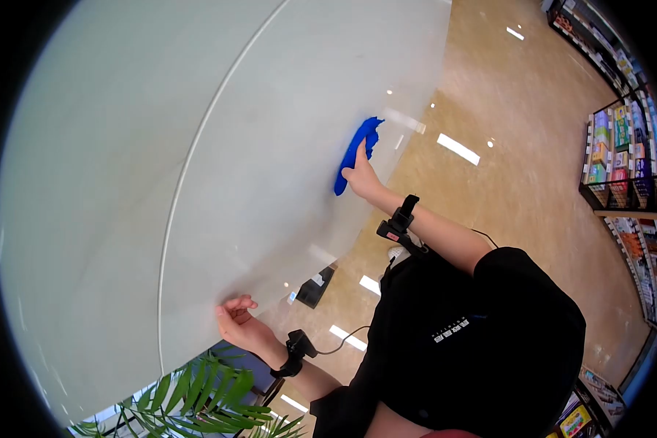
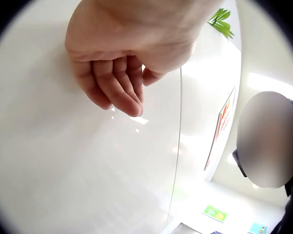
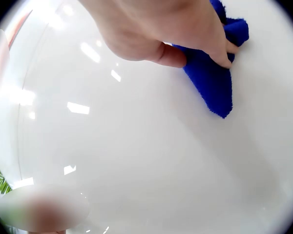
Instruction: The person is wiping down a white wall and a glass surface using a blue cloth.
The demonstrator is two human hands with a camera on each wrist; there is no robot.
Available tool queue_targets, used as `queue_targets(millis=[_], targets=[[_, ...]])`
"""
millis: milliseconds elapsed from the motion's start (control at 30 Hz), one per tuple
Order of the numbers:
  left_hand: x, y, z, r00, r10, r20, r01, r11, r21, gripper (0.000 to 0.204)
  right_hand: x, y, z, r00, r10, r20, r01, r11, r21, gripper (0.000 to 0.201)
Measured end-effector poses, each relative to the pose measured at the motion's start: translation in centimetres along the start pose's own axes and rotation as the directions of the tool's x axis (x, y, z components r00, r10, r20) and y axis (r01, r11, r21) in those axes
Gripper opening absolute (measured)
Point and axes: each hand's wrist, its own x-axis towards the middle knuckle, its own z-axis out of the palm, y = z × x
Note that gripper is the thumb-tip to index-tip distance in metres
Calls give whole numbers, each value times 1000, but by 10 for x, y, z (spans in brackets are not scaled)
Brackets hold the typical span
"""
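Note:
My right hand (image 1: 360, 179) grips a bunched blue cloth (image 1: 348, 162) against a glossy white panel (image 1: 270, 139). In the right wrist view, the thumb lies along the near edge of the cloth (image 3: 212, 90) and the fingers are bent over it, partly hidden behind the hand. One pointed end of the cloth sticks out past the fingers. My left hand (image 1: 242, 326) is near the panel's lower edge, its fingers loosely curled with nothing in them. In the left wrist view, the fingertips of the left hand (image 2: 122, 44) hang close over the white surface.
A thin curved seam (image 1: 190, 157) runs down the panel. Below its lower edge stands a leafy green plant (image 1: 204, 390). Polished tan floor (image 1: 482, 95) lies to the right, with stocked shelves (image 1: 620, 150) beyond. A dark box-like object (image 1: 316, 287) sits near the panel's edge.

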Motion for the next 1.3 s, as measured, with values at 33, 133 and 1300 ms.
queue_targets(millis=[33,133,1300], targets=[[-2,-2,-1,1000,3,5,-3,1000,1,42,2,13,-3,998,69,13,-70,997,33,93],[5,5,10,999,28,22,-28,999,44,42,10,49,-6,963,263,65,-268,959,94,92],[13,3,-51,973,-110,204,60,970,235,35,24,86,6,882,455,125,-467,805,365,94]])
